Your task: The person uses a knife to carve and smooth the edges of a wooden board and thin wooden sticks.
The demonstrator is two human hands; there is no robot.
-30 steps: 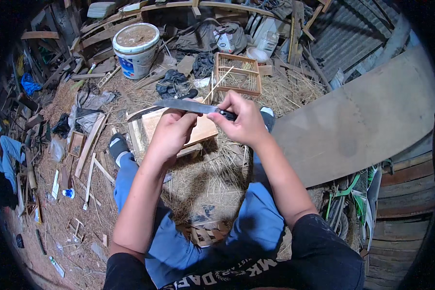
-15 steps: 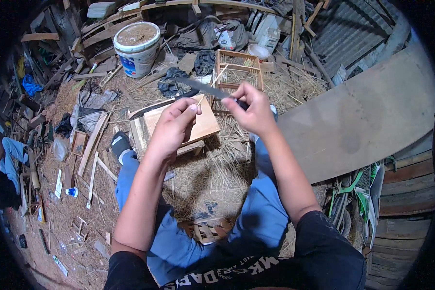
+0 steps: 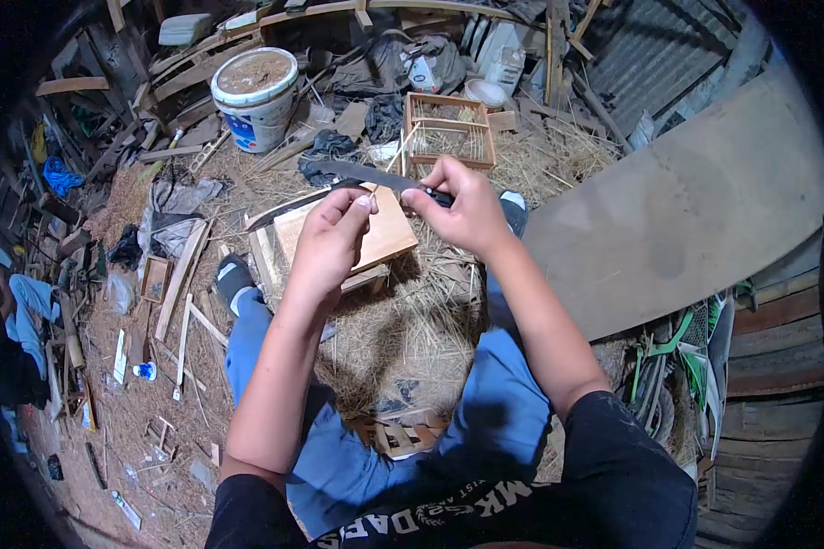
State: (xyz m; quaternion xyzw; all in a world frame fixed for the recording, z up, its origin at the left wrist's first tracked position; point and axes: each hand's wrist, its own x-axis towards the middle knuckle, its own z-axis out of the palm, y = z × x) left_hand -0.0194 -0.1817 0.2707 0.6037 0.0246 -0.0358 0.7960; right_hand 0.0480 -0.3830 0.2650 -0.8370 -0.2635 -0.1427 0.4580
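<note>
My left hand [image 3: 337, 233] pinches a thin pale stick [image 3: 395, 157], which slants up from the fingertips toward the back. My right hand [image 3: 460, 212] is closed on the black handle of a knife [image 3: 366, 174]; the blade points left and crosses the stick above my left fingers. Beneath both hands a pale wooden board [image 3: 388, 236] rests on a low wooden support, with a long dark curved item [image 3: 284, 209] along its back left, partly hidden by my left hand.
A wooden slatted frame box [image 3: 449, 130] and a white bucket [image 3: 254, 119] stand at the back. A large flat panel [image 3: 668, 229] lies at the right, over a green-and-white vehicle part [image 3: 696, 366]. Scrap wood, straw, cloths and bags litter the floor around my feet.
The knife has moved from lying level over my left fingertips to a raised slant, then lowered onto the stick. My left thumb has moved slightly left, and the stick now shows in the pinch.
</note>
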